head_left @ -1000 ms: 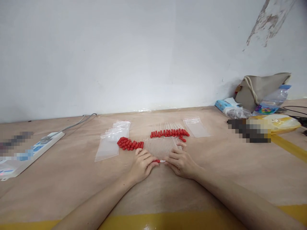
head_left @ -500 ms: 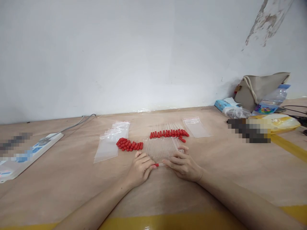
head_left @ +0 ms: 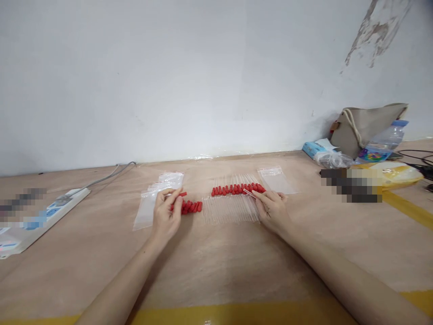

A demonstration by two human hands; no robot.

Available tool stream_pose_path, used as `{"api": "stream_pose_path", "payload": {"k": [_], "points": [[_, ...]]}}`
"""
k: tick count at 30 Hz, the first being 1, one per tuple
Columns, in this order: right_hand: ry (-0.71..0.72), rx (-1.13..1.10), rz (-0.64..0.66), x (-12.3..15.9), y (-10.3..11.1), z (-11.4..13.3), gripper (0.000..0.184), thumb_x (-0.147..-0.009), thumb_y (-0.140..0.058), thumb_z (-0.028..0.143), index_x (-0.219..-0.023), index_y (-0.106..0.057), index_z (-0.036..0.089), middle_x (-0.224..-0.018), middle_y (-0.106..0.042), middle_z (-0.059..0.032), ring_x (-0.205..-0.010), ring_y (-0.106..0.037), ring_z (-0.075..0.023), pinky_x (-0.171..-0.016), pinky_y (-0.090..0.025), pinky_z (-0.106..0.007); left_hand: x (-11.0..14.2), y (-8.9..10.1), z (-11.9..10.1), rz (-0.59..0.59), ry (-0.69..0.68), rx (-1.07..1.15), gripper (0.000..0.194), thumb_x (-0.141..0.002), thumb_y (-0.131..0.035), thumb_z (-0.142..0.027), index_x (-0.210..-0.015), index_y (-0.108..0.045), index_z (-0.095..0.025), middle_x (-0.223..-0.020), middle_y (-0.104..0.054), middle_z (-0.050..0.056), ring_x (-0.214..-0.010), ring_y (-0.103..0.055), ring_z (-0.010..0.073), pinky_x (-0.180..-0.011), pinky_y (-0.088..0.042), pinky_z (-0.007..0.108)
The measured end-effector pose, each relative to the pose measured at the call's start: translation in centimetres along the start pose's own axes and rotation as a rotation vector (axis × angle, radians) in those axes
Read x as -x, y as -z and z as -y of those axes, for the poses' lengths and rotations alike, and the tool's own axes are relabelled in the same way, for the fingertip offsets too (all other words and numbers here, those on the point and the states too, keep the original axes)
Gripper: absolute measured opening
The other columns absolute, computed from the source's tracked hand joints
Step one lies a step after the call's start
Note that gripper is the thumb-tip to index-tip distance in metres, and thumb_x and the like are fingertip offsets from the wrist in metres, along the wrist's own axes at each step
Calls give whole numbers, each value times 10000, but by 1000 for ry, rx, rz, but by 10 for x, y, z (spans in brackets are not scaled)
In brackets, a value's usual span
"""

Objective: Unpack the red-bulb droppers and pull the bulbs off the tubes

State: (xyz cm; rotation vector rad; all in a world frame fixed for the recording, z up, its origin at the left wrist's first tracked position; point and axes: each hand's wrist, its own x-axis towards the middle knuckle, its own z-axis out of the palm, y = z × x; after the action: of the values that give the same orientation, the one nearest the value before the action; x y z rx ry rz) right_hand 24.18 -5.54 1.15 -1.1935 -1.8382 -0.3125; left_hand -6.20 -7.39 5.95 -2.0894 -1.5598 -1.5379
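Observation:
My left hand (head_left: 167, 213) is at the pile of loose red rubber bulbs (head_left: 192, 207), and a red rubber bulb (head_left: 183, 194) is pinched at its fingertips. Between the thumb and fingers of my right hand (head_left: 273, 208) is a thin clear dropper tube (head_left: 249, 193), its free end pointing left. That hand is over the right end of a row of red-bulbed droppers (head_left: 233, 188), whose clear tubes point toward the wall. Nearer me lies a row of bare clear tubes (head_left: 230, 210), side by side; my right hand covers part of its right end.
Clear zip bags (head_left: 144, 210) lie left of the bulbs, and another zip bag (head_left: 277, 179) is at the right. A white power strip (head_left: 71, 201) with a grey cable sits far left. Tissues (head_left: 313, 148), a beige bag (head_left: 368, 122) and a yellow package (head_left: 399, 175) crowd the right.
My hands were together over the near table, holding a red bulb and a clear tube end to end. They have parted: the left moved up-left to the bulb pile, the right up-right with a tube.

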Motion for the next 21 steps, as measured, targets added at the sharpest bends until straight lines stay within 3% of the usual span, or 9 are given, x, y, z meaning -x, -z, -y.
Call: {"api": "stream_pose_path", "payload": {"k": [3,7,12,21], "points": [[-59,22,14,1,-6,1,213,-811,-448,196,-938,-618,196,-784,-625,-23,-774,-553,-134,-794,-233,-313,-11,9,12,-16,34,-81,298,-827,-426,-240,-1073,-584,-188,-937,-527,56,-872,-542,165,-752,-449,297],[-13,74,52,2,-12,3,206,-793,-440,177,-873,-627,205,-737,-621,-12,-736,-538,-126,-811,-224,-310,-12,12,23,49,45,-198,298,-783,-503,-270,-1069,-541,-195,-883,-588,25,-735,-547,152,-637,-446,265],[55,127,89,4,-16,4,206,-799,-443,175,-870,-635,196,-696,-602,-19,-750,-523,-141,-833,-225,-319,-10,9,30,181,-58,-336,130,-779,-526,-307,-828,-592,-205,-807,-623,15,-738,-543,178,-680,-412,291],[63,109,156,7,-18,5,184,-798,-488,255,-888,-633,188,-716,-572,-25,-774,-503,-161,-830,-234,-339,-11,9,41,251,-85,-372,160,-798,-517,-327,-842,-612,-207,-830,-640,15,-759,-543,182,-717,-391,302]]}}
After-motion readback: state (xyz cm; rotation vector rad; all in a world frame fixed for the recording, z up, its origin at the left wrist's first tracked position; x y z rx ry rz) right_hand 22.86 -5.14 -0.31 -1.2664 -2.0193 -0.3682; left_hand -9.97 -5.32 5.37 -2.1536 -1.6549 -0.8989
